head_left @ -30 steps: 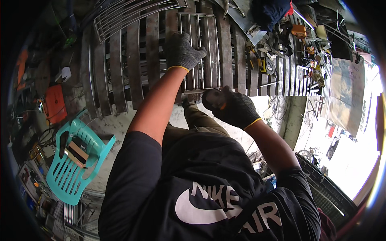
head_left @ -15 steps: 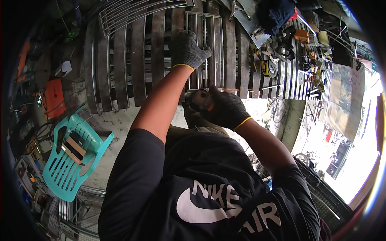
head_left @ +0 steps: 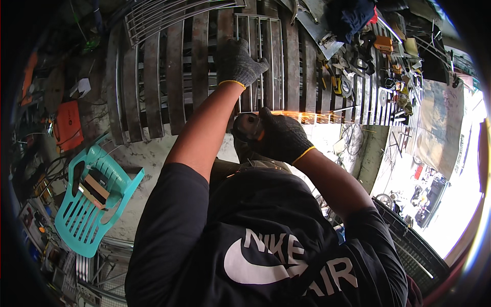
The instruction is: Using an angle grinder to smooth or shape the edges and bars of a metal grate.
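Note:
My right hand (head_left: 284,135), in a dark knit glove with a yellow cuff, is closed around an angle grinder (head_left: 248,126). The grinder's head meets the near end of a small metal grille (head_left: 272,61) of thin bars. Orange sparks (head_left: 307,117) stream from there to the right along the bench's front edge. Farther forward, my left hand (head_left: 239,64) wears a matching grey glove. Its fingers wrap over the left-hand bars of the grille, with the thumb pointing right. The grinder's disc is hidden from this side.
The grille lies on a slatted metal bench (head_left: 151,84). A larger barred panel (head_left: 174,19) rests at the back left. Tools, including a yellow tape measure (head_left: 341,86), crowd the bench's right. A turquoise plastic chair (head_left: 97,204) holding a cardboard box (head_left: 95,188) stands left.
The grinder and my right hand have shifted slightly left. The faint sparks have grown into a bright, dense stream toward the right. My left hand has hardly moved.

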`<state>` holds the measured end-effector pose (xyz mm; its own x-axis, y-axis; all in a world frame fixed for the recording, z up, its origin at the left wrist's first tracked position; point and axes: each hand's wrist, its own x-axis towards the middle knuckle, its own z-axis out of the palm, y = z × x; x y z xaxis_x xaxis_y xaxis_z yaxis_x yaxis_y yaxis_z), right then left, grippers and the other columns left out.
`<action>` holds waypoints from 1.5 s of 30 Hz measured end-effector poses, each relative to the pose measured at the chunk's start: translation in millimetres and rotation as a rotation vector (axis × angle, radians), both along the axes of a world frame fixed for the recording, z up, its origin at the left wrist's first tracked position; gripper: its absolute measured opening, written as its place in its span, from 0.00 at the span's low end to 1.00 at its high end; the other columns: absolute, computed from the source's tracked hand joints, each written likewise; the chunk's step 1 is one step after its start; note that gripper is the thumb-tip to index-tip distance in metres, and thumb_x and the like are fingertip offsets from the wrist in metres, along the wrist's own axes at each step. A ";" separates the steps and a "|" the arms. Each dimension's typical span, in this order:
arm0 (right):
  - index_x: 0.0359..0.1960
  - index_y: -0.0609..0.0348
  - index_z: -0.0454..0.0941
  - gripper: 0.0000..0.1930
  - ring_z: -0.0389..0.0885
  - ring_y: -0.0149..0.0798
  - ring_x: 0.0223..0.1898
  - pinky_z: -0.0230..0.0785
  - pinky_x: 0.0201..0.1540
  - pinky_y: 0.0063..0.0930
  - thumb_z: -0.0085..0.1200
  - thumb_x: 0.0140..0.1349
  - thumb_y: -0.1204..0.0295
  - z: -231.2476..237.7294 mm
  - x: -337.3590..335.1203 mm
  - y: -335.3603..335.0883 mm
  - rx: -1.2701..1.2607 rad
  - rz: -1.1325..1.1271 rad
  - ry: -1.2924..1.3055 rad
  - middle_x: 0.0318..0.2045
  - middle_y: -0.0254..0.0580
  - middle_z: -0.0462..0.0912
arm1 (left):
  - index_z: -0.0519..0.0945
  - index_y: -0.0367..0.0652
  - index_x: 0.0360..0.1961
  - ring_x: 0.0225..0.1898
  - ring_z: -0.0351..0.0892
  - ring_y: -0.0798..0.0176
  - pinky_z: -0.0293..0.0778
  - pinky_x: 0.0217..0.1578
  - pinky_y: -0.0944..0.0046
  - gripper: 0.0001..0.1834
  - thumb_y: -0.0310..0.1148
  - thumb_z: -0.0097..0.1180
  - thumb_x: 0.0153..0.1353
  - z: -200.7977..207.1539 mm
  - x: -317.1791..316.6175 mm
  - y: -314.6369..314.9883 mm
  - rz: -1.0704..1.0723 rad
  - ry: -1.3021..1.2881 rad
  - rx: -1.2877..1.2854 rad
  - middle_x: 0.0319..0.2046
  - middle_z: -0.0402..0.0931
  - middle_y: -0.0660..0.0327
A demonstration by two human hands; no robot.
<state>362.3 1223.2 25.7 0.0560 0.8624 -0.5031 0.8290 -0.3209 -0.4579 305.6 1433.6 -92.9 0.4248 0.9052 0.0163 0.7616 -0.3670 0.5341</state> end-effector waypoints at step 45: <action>0.66 0.56 0.76 0.41 0.96 0.74 0.46 0.89 0.48 0.64 0.82 0.63 0.45 27.8 96.1 -54.3 -0.079 -0.069 -0.260 0.41 0.64 0.95 | 0.90 0.45 0.43 0.58 0.87 0.37 0.84 0.61 0.35 0.38 0.64 0.89 0.45 -24.9 5.4 -0.6 0.040 -0.066 0.130 0.55 0.87 0.44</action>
